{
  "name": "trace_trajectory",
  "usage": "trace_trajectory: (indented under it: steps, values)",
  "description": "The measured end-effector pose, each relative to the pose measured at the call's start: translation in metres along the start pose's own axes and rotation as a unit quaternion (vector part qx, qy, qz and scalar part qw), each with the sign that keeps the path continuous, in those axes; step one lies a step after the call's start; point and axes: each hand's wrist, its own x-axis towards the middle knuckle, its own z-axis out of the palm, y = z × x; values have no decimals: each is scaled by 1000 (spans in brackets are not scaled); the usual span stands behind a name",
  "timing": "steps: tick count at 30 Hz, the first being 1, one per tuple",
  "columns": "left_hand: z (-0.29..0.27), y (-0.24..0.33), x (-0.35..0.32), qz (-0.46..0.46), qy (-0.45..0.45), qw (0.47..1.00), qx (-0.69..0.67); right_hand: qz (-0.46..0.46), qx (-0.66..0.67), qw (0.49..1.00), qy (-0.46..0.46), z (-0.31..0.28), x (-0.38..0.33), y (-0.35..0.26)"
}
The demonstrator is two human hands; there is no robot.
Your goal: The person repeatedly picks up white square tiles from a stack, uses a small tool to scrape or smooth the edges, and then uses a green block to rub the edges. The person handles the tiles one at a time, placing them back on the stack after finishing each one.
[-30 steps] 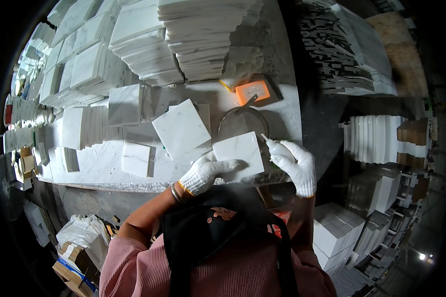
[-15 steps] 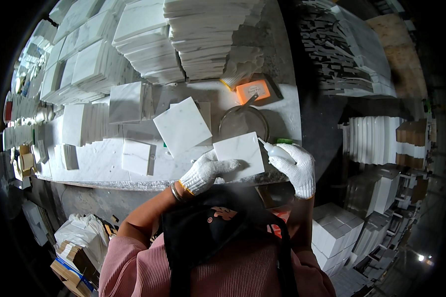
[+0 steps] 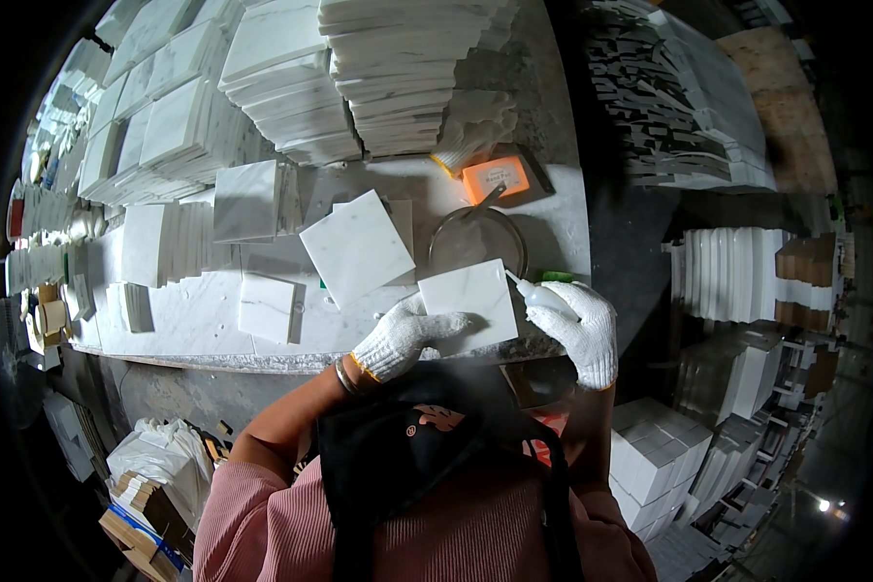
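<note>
Nearest is a person in a pink ribbed shirt and a black cloth apron. The left hand wears a white knit glove. Its grip is closed on a flat, square white stone tile, thumb on top; its other fingers are mostly hidden. The tile is at the front edge of the pale stone counter. I cannot tell if it touches the top. The right hand, in a matching glove, has its grip wrapped around a small pale squeeze bottle. The bottle's thin tip points at the tile's right edge. A small green thing sits just past that hand.

Behind the tile is a round grey dish, with a flat metal tool across its rim. To its left, a bigger white square slab lies tilted on another. Farther back are a bright orange box and tall stacks of white stone tiles.
</note>
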Motion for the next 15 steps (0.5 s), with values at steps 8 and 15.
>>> trace_trajectory:
  steps: [8, 15]
  values:
    - [1, 0, 1, -7, 10, 1000, -6, 10, 20, 1000, -7, 0, 1, -1]
    - [-1, 0, 2, -17, 5, 1000, -2, 11, 22, 1000, -3, 0, 3, -4]
